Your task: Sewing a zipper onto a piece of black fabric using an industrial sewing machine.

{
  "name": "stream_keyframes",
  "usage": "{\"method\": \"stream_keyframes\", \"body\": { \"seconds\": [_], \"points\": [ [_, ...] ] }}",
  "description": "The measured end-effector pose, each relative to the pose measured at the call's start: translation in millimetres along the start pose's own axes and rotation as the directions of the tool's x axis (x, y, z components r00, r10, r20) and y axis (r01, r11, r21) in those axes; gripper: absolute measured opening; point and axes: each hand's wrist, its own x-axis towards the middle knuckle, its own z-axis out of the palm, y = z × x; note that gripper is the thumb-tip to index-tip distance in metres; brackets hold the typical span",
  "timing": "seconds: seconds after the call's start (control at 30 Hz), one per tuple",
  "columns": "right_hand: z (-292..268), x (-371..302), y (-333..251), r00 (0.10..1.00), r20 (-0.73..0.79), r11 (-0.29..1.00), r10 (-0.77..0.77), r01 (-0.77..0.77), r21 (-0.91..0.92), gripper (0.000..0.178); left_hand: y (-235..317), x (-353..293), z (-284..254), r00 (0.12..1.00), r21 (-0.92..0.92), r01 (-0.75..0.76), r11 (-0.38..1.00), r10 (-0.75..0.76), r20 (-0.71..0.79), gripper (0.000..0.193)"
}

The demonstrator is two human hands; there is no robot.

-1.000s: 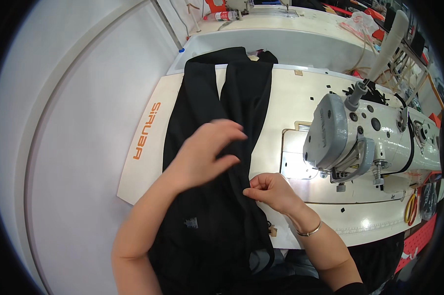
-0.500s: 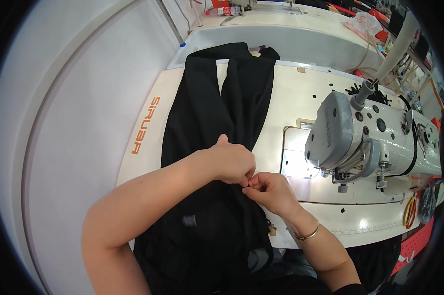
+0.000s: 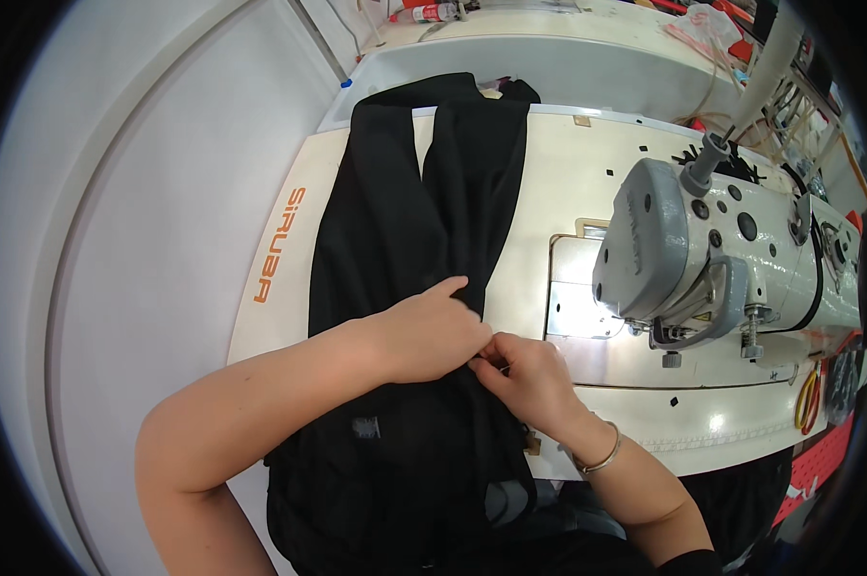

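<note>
A black garment (image 3: pixel 381 221), with two long parts like trouser legs, lies lengthwise over the pale sewing table. Its far end hangs over into the trough behind, and the near end spreads across my lap. My left hand (image 3: pixel 438 331) rests over the garment's right edge, fingers curled down and thumb sticking out. Touching it at the fingertips, my right hand (image 3: pixel 529 379) is closed in a pinch at that same edge. What lies between the fingertips of both hands is mostly hidden, though black cloth runs right beneath them. A small grey patch (image 3: pixel 366 427) shows on the near cloth.
An industrial sewing machine (image 3: pixel 731 250) stands to the right, its lit metal plate (image 3: pixel 578 312) beside my right hand. Scissors (image 3: pixel 808 398) with yellow and red handles lie at the table's right end. Black scraps (image 3: pixel 674 401) dot the tabletop. A white wall (image 3: pixel 155 240) rises on the left.
My left wrist has dropped slightly and its thumb now points to the right. My right hand stays pinched at the cloth edge. The whole view has shifted a little.
</note>
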Motion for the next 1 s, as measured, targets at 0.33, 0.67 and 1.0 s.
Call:
{"method": "stream_keyframes", "body": {
  "seconds": [0.33,0.67,1.0],
  "points": [
    [9.9,0.0,2.1,0.995,-0.094,0.999,-0.043,0.041,-0.019,0.016,-5.7,5.7,-8.6,0.981,-0.243,0.191,0.951,-0.177,0.078,0.008],
    [-24.9,-0.7,36.6,0.950,-0.284,0.981,0.133,-0.166,-0.097,0.019,-23.1,66.5,33.7,0.894,-0.149,-0.247,0.957,0.166,-0.416,0.004],
    [-70.3,-24.8,48.8,0.878,-0.281,0.880,0.387,-0.443,-0.171,0.030,9.3,107.5,40.1,0.890,-0.352,-0.188,0.917,0.008,-0.455,0.009]
  ]
}}
